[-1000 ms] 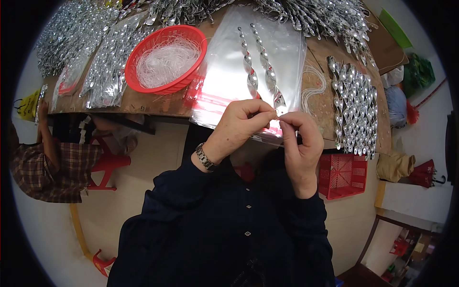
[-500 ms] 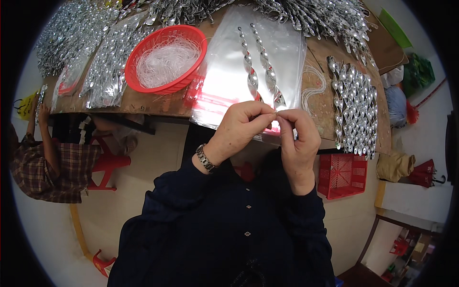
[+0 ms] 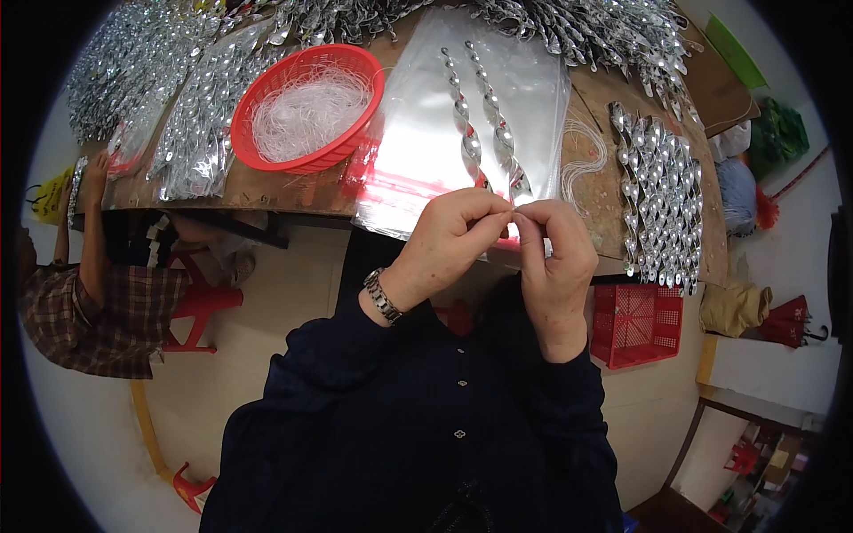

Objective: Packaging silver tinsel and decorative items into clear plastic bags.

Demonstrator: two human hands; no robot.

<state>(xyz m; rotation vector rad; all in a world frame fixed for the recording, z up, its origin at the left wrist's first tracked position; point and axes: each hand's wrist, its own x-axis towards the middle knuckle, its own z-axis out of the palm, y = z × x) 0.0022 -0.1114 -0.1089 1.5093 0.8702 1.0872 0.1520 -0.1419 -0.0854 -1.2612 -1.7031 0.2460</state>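
Observation:
My left hand (image 3: 449, 240) and my right hand (image 3: 558, 262) meet at the table's near edge, thumbs and forefingers pinched tip to tip. Whatever lies between the fingertips is too small to make out. Just beyond them, two silver twisted strips, the left one (image 3: 472, 147) and the right one (image 3: 503, 138), lie side by side on a stack of clear plastic bags (image 3: 413, 133). Their lower ends reach my fingers and are partly hidden there. Loose clear threads (image 3: 584, 169) rest on the wood to the right of the bags.
A red basket (image 3: 342, 153) of tangled clear thread (image 3: 306, 115) stands left of the bags. Silver twisted strips (image 3: 659, 195) lie in rows at right, with heaps (image 3: 586, 31) along the back. A red crate (image 3: 635, 327) sits below the table. Another person (image 3: 107, 306) works at far left.
My hands stay almost in place, still pinched together. At far left the other person's hand has moved right, toward the plastic packet on the table.

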